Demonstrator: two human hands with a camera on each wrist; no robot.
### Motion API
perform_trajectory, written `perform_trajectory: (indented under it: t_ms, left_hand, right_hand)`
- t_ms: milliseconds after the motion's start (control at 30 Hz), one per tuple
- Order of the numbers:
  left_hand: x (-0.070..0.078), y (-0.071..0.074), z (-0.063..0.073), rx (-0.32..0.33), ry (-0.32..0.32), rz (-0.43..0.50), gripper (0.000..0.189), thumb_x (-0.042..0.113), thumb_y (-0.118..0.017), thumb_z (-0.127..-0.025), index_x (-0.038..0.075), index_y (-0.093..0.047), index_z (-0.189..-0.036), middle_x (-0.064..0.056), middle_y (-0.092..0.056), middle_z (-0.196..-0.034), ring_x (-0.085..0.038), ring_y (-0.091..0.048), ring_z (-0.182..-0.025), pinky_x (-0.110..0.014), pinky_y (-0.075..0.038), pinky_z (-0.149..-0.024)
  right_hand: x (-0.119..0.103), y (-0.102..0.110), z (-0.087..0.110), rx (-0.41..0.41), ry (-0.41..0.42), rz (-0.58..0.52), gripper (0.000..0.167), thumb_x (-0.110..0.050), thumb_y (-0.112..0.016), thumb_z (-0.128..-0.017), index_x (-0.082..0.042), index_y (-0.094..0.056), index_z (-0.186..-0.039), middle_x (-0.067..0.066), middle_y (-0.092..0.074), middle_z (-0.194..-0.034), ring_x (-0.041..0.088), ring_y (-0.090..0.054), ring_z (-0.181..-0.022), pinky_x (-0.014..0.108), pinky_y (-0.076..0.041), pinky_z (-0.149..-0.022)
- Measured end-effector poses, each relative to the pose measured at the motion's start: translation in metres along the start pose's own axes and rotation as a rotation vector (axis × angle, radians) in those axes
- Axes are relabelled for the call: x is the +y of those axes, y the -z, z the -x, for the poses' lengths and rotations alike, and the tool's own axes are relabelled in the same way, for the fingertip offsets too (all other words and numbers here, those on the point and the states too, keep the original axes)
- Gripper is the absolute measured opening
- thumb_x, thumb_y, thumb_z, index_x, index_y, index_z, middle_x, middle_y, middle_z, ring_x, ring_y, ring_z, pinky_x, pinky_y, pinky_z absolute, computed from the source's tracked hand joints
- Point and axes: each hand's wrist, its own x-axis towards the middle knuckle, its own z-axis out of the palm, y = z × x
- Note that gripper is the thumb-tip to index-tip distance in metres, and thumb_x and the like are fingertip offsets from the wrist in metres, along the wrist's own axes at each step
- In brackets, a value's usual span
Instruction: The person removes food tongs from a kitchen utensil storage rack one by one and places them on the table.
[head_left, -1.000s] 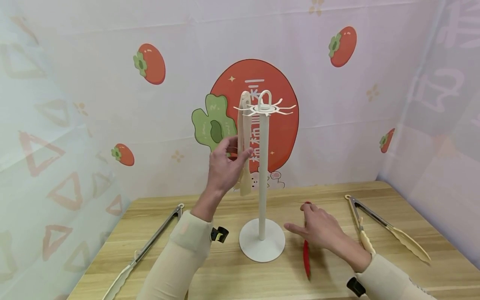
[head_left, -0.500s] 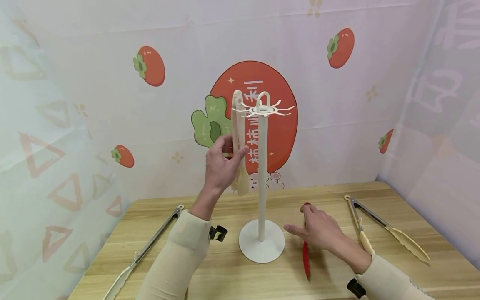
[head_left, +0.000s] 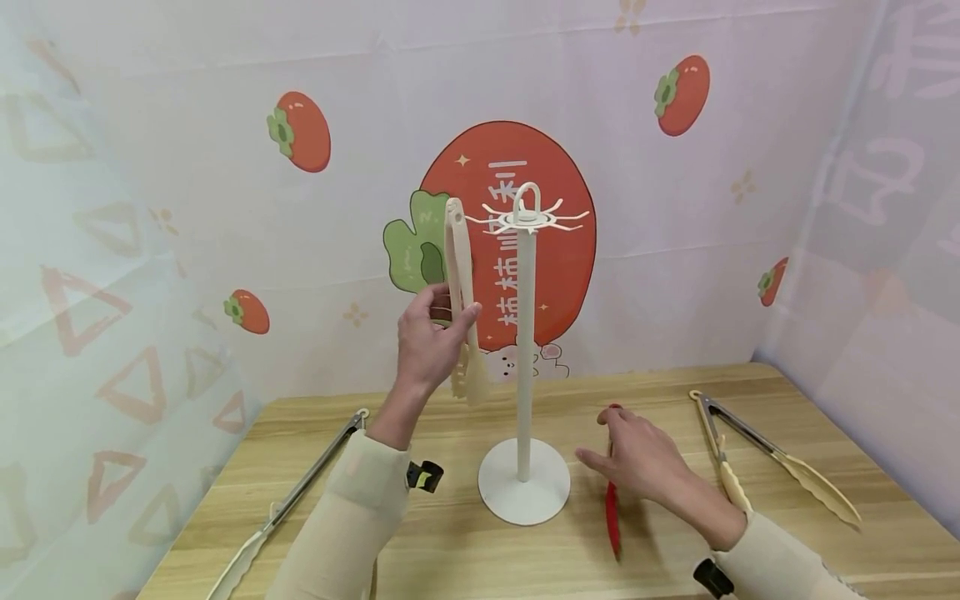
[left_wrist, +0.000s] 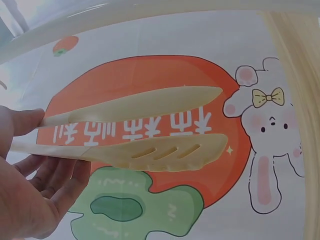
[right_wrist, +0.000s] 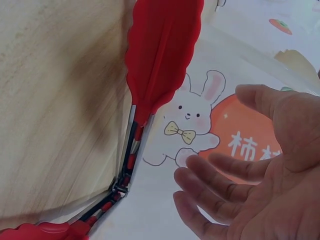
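Note:
My left hand [head_left: 427, 337] holds a pair of cream tongs [head_left: 462, 258] upright, hinge end up, left of a white stand [head_left: 525, 333]. The top of the tongs, with a hole through it, is right at the tip of the stand's leftmost hook. In the left wrist view the thumb lies on one arm of the tongs [left_wrist: 165, 100] and the fingers on the other, the slotted heads spread apart. My right hand [head_left: 645, 454] is low over red tongs [head_left: 612, 525], partly hiding them. The right wrist view shows its fingers loosely bent, apart from the red tongs [right_wrist: 162, 55].
Cream-headed metal tongs [head_left: 300, 485] lie on the wooden table [head_left: 442, 533] at the left, partly behind my left sleeve. A similar pair, the right-hand tongs [head_left: 746, 427], lies spread at the right. A printed cloth [head_left: 360, 208] hangs behind the table.
My left hand has carried the cream tongs left and slightly down, so their top has moved from among the hooks to the hooks' left edge. The right hand has hardly moved.

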Motion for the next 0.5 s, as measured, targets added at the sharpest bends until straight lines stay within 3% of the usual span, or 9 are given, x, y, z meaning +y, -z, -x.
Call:
perform_trajectory:
  t_ms: [267,500]
  left_hand:
    - [-0.011,0.007,0.006,-0.008,0.054,-0.045,0.039,0.025,-0.076,-0.091,0.003,-0.064,-0.121,-0.011,-0.067,-0.099,-0.024,-0.064,-0.092,-0.041,-0.054,-0.079]
    - [-0.019,0.012,0.014,-0.052,0.106,-0.122,0.037,0.028,-0.075,-0.091,0.004,-0.064,-0.117,-0.012,-0.068,-0.097,-0.027,-0.067,-0.088,-0.044,-0.056,-0.077]
  right_hand:
    - [-0.002,0.003,0.002,0.038,0.049,-0.005,0.048,-0.033,-0.081,-0.085,0.0,-0.066,-0.117,0.005,-0.063,-0.086,0.018,-0.059,-0.075,0.041,-0.05,-0.064]
    - [-0.003,0.003,0.002,0.051,0.063,-0.003,0.045,-0.032,-0.081,-0.084,-0.002,-0.066,-0.114,0.008,-0.066,-0.091,0.021,-0.063,-0.08,0.042,-0.051,-0.065]
